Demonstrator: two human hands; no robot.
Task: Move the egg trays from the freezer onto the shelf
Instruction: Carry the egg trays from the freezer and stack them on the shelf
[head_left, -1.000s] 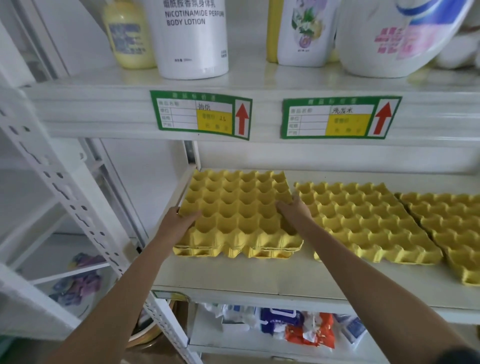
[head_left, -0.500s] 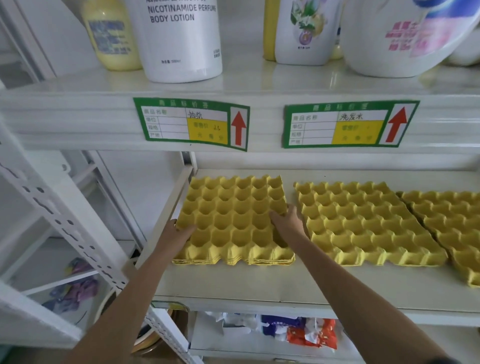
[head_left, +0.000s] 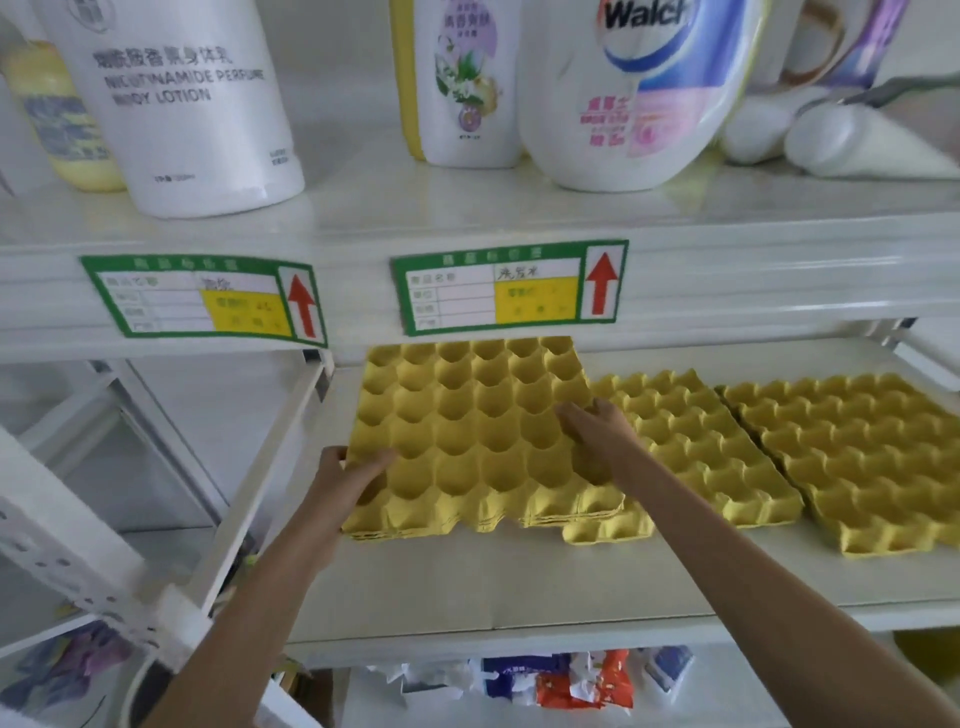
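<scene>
Gripped at its left edge by the left hand (head_left: 349, 475) and its right edge by the right hand (head_left: 592, 428), the stack of yellow moulded-pulp egg trays (head_left: 478, 436) on the white shelf (head_left: 467, 582) overlaps the neighbouring yellow tray (head_left: 696, 457), so snagging could be caused if it is pushed further right.

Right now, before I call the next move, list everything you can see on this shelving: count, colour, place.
held egg tray stack: one, yellow, left end of middle shelf, right edge over the next tray
other egg trays: two groups, yellow, middle shelf, centre and right
body lotion bottle: one, white, top shelf, left
Walch jug: one, white, top shelf, right
shelf labels: two, green and yellow, top shelf edge
packets: several, mixed colours, bottom shelf
left hand: grips stack's left edge
right hand: grips stack's right side
</scene>
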